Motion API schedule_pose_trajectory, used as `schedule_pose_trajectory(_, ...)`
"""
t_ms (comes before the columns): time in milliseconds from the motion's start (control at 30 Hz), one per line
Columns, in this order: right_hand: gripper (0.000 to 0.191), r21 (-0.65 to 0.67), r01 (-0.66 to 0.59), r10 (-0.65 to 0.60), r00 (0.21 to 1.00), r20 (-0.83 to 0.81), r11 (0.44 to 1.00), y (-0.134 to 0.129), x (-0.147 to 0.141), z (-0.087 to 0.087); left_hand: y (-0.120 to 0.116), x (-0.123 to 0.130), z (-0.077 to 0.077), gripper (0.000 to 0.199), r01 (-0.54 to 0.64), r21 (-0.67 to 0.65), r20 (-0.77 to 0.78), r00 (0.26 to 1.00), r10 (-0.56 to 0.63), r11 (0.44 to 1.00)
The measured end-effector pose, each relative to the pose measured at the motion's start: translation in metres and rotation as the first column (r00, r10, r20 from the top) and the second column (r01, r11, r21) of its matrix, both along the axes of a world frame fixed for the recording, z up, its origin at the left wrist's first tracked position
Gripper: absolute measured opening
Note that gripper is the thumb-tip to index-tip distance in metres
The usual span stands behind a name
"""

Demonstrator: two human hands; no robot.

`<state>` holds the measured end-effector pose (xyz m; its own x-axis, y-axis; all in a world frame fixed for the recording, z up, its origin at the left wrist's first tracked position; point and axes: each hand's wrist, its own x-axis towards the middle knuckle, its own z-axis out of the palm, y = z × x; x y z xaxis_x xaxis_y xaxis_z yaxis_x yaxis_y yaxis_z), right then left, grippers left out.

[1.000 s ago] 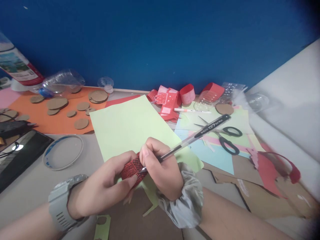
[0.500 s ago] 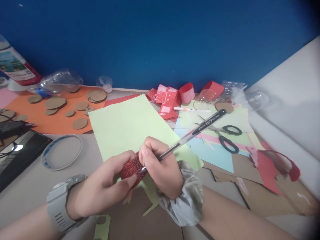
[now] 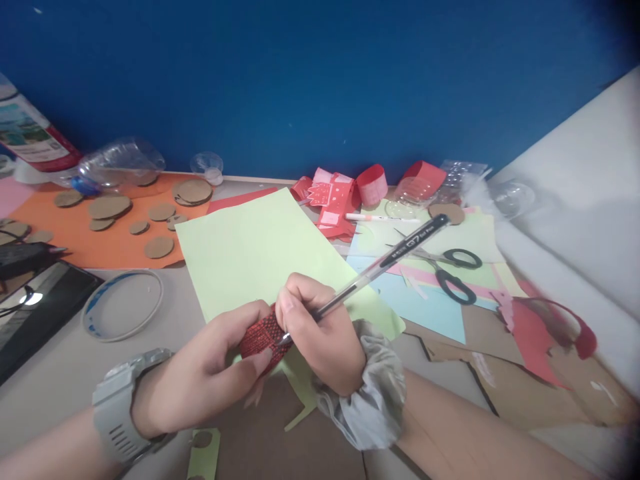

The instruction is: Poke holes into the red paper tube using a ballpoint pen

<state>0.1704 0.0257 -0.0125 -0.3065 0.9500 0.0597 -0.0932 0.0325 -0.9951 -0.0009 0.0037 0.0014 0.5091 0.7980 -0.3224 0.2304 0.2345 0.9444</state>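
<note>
While the left hand (image 3: 215,367) steadies, the right hand (image 3: 320,333) curls around a pen (image 3: 383,263).

Blue wall (image 3: 320,87) behind grey tabletop (image 3: 185,293), white panel (image 3: 585,167) at right

Left: the discs (image 3: 109,207) lie on a sheet of paper (image 3: 120,243), the bottle (image 3: 125,159) behind them and the ring (image 3: 86,320) before. Centre: the pen (image 3: 380,267) crosses above the large sheet (image 3: 250,253). Right: the scissors (image 3: 436,260) rest on layered papers (image 3: 425,307), with cardboard (image 3: 525,400) in front.
</note>
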Motion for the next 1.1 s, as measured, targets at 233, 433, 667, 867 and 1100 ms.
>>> schedule_pose_trajectory(233, 0.033, -0.008, 0.008, -0.008, 1.0, 0.013, 1.0, -0.0006, 0.0001, -0.0013, -0.0002, -0.0002, -0.0015, 0.014, 0.002, 0.016, 0.009, 1.0, -0.002, 1.0)
schedule_pose_trajectory(433, 0.034, -0.006, 0.046, -0.046, 0.999, -0.008, 0.999, 0.0002, -0.0005, 0.0002, 0.0, 0.0012, 0.0014, 0.016, -0.003, 0.029, -0.009, 1.0, 0.003, 1.0)
schedule_pose_trajectory(667, 0.032, -0.002, 0.034, -0.034, 0.999, -0.009, 0.999, 0.0, 0.0002, 0.001, -0.0015, 0.0015, 0.0009, 0.018, -0.008, 0.012, 0.005, 1.0, 0.008, 1.0)
schedule_pose_trajectory(867, 0.032, 0.02, -0.002, 0.003, 1.0, -0.015, 1.0, 0.0005, -0.0003, -0.0017, 0.0, 0.0004, 0.0001, 0.017, 0.005, 0.002, 0.002, 1.0, -0.005, 1.0)
schedule_pose_trajectory(1100, 0.035, 0.016, 0.01, -0.01, 1.0, -0.021, 1.0, -0.0004, -0.0001, -0.0027, 0.0001, 0.001, 0.001, 0.014, 0.016, 0.004, 0.003, 1.0, -0.016, 1.0)
